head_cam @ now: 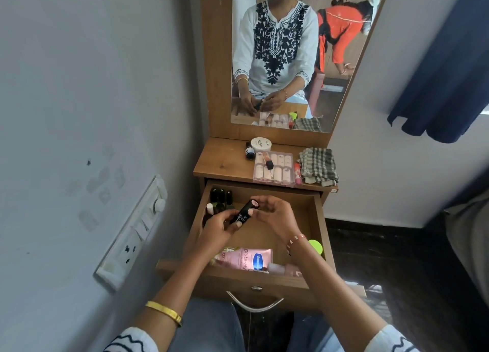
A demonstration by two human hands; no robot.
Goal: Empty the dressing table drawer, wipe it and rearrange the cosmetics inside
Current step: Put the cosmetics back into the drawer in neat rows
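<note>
Above the open drawer point(316, 219) I see my left hand point(219, 226) gripping a black tube point(244, 210); my right hand point(275, 214) pinches its far end. My hands hide the drawer's middle; dark bottles point(221, 196) crowd its far-left corner.

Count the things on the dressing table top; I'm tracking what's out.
5: white jar, dark bottle, clear organiser, pink tube, checked cloth. Some may be hidden.
</note>
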